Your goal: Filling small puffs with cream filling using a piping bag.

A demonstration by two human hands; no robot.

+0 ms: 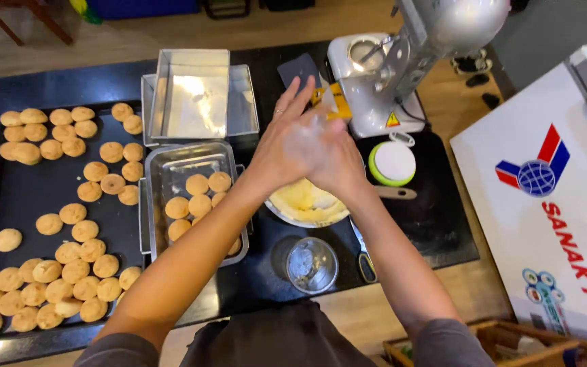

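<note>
My left hand (pixel 287 132) and my right hand (pixel 338 160) press together, palm against palm, above a white bowl (pixel 306 219) of pale yellow dough. Motion blur hides what lies between the palms. A ring shows on a finger of my left hand. Below my left forearm sits a small metal tray (pixel 171 170) with several round baked cookies (pixel 198 197). To the left, a large dark baking sheet (pixel 22 197) is covered with several more cookies (pixel 79 268).
Two stacked empty metal pans (pixel 195 95) stand behind the small tray. A grey stand mixer (pixel 402 61) is at the back right, a round green-rimmed lid (pixel 393 163) beside it. A small glass cup (pixel 312 265) stands near the front edge. A white chest freezer (pixel 552 197) fills the right.
</note>
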